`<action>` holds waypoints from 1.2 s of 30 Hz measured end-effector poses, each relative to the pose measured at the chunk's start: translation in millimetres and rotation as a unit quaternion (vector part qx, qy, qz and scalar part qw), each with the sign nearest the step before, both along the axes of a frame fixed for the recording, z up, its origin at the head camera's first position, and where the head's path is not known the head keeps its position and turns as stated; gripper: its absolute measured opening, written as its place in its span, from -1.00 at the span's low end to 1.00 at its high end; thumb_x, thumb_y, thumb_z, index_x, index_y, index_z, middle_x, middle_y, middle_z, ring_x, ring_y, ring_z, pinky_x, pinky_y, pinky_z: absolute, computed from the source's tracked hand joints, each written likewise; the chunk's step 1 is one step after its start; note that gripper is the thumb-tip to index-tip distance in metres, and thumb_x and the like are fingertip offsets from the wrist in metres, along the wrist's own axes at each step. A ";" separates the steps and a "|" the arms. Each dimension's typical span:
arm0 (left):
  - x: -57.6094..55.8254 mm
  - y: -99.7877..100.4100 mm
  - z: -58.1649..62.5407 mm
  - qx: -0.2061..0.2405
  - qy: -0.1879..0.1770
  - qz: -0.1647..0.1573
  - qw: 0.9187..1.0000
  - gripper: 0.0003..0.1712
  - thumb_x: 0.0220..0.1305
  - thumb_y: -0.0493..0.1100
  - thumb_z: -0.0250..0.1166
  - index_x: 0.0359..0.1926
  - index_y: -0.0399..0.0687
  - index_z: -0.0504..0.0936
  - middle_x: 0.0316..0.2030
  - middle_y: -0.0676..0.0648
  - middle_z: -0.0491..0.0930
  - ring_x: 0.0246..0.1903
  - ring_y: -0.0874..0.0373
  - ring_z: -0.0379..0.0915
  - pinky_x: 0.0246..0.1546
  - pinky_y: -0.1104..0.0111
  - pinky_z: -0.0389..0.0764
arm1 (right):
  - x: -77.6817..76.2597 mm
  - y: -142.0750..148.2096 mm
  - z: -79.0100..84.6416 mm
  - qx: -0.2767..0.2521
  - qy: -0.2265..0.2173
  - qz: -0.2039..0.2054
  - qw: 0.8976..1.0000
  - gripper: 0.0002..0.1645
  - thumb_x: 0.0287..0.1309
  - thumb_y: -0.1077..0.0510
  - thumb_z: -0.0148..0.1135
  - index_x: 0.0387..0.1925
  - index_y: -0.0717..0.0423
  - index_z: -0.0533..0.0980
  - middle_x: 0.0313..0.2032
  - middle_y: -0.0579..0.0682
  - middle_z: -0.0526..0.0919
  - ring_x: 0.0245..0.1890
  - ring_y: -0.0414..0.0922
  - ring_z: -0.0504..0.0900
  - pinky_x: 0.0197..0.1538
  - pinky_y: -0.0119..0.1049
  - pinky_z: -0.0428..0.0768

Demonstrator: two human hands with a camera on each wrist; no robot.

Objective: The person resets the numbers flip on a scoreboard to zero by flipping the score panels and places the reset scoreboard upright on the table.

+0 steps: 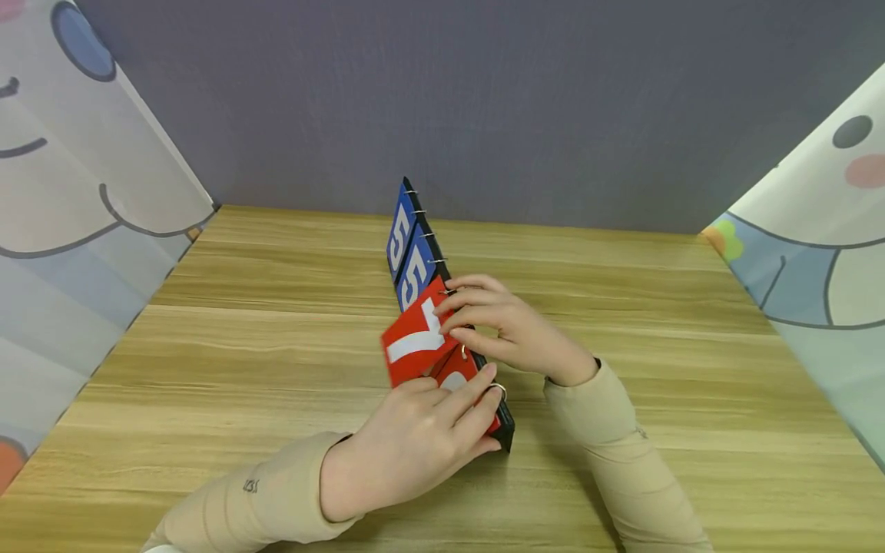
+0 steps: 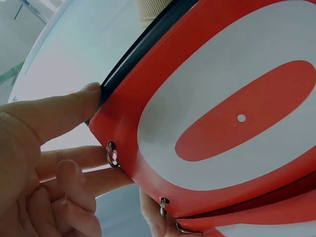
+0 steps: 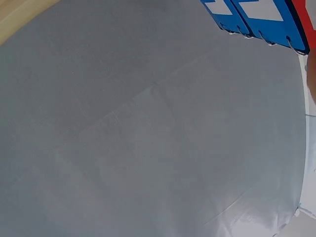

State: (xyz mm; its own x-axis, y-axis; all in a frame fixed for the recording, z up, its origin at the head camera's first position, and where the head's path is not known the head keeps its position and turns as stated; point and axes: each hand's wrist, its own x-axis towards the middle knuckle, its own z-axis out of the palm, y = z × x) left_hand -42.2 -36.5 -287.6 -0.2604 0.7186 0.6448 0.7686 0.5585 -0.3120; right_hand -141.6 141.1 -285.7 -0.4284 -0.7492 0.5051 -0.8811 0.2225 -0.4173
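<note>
A flip scoreboard [image 1: 427, 230] stands on its edge on the table, its number cards hanging from metal rings along the black top spine. My left hand [image 1: 418, 438] grips its near end. In the left wrist view the thumb [image 2: 74, 111] presses the black end edge beside a red card with a white 0 [image 2: 153, 94], and other fingers reach behind the rings. The right hand [image 1: 494, 319] reaches over the spine, with slightly bent fingers touching the top of a second red card [image 1: 404, 334]. That card, bearing a white numeral, tilts away from the board, its outer edge blurred.
Two blue cards with white 5s [image 1: 415, 273] hang at the board's far half. The wooden table [image 1: 228, 322] ends at a grey back wall [image 1: 484, 107]. Cartoon-printed side panels [image 1: 83, 184] flank it left and right.
</note>
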 end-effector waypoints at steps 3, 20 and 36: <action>-0.3 -0.2 0.2 0.000 0.001 -0.002 1.000 -0.51 0.02 0.20 0.33 -0.18 -0.06 0.61 -0.14 -0.03 0.69 -0.47 0.34 0.61 -0.53 0.53 0.41 | 0.9 -1.9 0.0 0.002 0.002 0.001 1.000 -0.67 0.34 0.03 -0.04 -0.33 0.10 0.58 -0.12 0.01 0.62 0.21 0.03 0.31 0.31 -0.09 0.20; 1.5 1.6 0.7 0.001 -0.007 0.007 1.000 -0.52 0.04 0.21 0.31 -0.17 -0.02 0.62 -0.12 -0.02 0.68 -0.53 0.38 0.59 -0.50 0.52 0.46 | -29.2 27.6 -23.6 -0.061 -0.308 -0.090 0.945 -0.52 0.09 0.30 0.25 0.08 0.30 0.40 0.10 0.24 0.46 0.15 0.05 0.43 0.23 -0.03 0.38; 0.9 2.4 -1.3 -0.002 -0.004 0.010 1.000 -0.53 0.06 0.22 0.29 -0.17 -0.03 0.61 -0.10 -0.05 0.67 -0.55 0.39 0.57 -0.53 0.53 0.42 | -44.9 31.6 -52.6 0.042 -0.409 -0.014 0.911 0.04 -0.14 -0.05 0.45 0.31 0.19 0.15 0.24 0.20 0.32 0.24 0.14 0.29 0.25 0.12 0.27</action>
